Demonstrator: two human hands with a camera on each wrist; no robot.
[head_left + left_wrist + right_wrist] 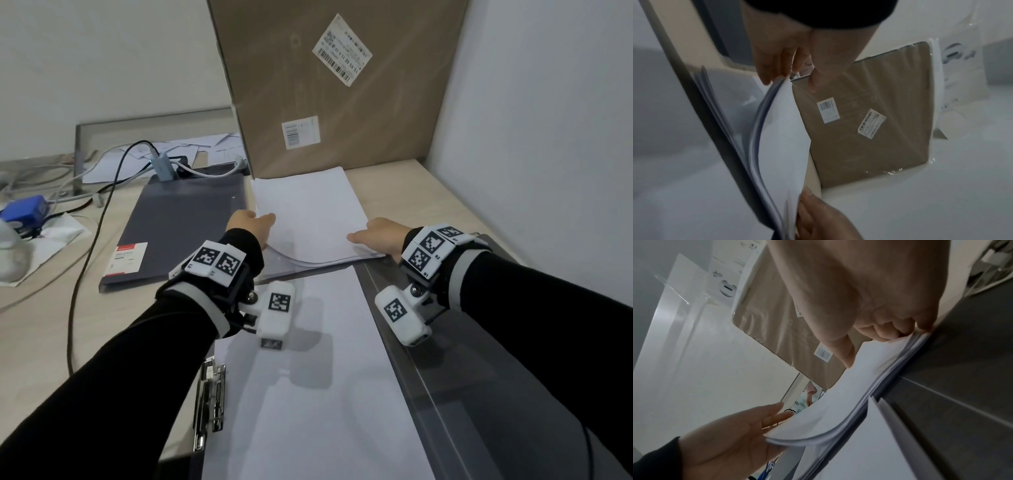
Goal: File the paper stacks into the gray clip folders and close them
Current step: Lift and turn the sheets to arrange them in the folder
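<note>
Paper is the whole problem: the white, loose-leaf paper stack (310,214) lying just in front of the big brown cardboard box (337,85) is light but floppy, and its sheets look ready to slide over one another and fan out if gripped on one side only. It bows already, its left near corner curled upward while the right edge lies flat. The left hand (251,226) has its fingers slipped under that lifted left edge with the thumb on top, a pinching grip on the paper; the right hand (376,234) pinches the right edge likewise, thumb pressed on the top sheet and fingers curled beneath, as the right wrist view shows. Taking hold at both long edges near the middle seems the sound choice, since that should keep the sheets squared and stop the middle sagging. Sheets are plain and unprinted, their edges showing as thin bluish layers. Nearer the person than the box, an open gray clip folder (445,377) already carries another white sheaf (308,394), its silver metal clip (209,404) at the left. Left of the box a closed dark gray folder (178,233) lies flat on the pale wooden table (41,325), well apart from the hands.
</note>
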